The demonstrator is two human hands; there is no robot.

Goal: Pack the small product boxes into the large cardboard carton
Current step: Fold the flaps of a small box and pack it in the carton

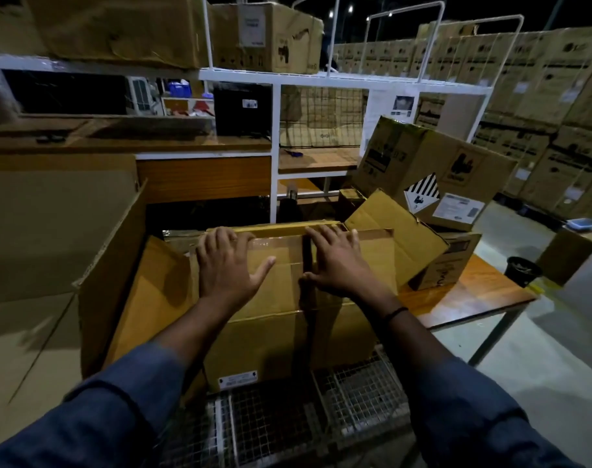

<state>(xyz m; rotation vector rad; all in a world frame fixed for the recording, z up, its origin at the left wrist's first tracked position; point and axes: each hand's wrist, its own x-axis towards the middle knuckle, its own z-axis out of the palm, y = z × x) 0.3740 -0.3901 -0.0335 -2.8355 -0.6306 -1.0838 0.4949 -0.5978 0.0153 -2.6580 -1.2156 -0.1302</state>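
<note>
As the left hand (227, 265) and right hand (335, 265) press straight, released fingers (325, 235) on the large carton (271, 339), it stands on a wire-mesh rack (355, 393); its white front label (238, 380) is unreadable, and a tilted box (433, 157) shows a striped diamond label (422, 194)

A wire-mesh platform (355, 396) fills the near foreground, its white-framed grid panels showing along the near edge. The large carton (288, 342) stands directly on it, set back from that edge, with a small white label low on its near wall. To the right, a wooden surface (463, 298) on metal legs runs toward its far right corner. At its left end lies 1 low brown box (446, 265) with dark writing on its side. A printed carton (433, 163) with a black-and-white diamond label rests tilted above it. A black cup (522, 271) shows by the far right corner; whether it stands on the surface cannot be told.
</note>
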